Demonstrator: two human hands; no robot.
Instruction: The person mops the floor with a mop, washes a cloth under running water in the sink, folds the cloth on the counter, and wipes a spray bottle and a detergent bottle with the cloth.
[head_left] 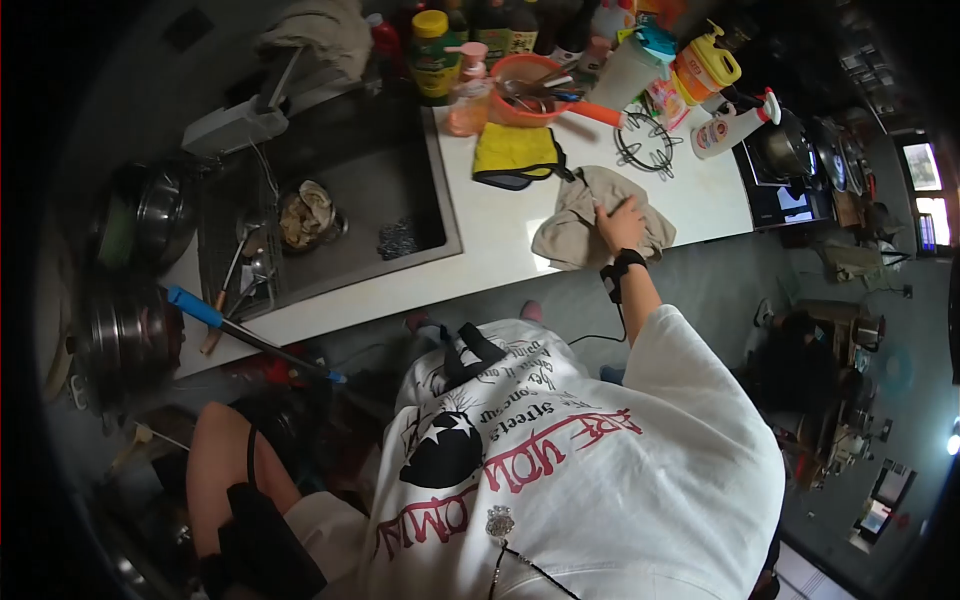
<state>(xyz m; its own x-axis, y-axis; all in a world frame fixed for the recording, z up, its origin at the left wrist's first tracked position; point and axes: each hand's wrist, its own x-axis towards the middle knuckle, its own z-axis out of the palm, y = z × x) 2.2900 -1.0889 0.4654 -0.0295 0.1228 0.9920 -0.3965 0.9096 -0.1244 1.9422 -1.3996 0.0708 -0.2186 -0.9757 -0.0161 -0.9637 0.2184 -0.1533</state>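
Note:
My right hand (622, 222) lies with its fingers spread on a crumpled beige cloth (575, 225) at the front edge of the white counter (490, 262). A black band circles that wrist. Beyond the cloth are a yellow towel with dark trim (515, 152) and a black metal burner grate (645, 145). On the left side of the view a bent arm (222, 455) hangs below the counter, and its hand is hidden by dark cloth or lies out of sight.
A sink (385, 190) holds a bowl with a wet cloth (308, 215) and a dark scouring pad (400, 240). Behind stand an orange colander with utensils (525, 90), bottles and a white spray bottle (728, 130). A blue-handled tool (196, 306) crosses the counter's left edge.

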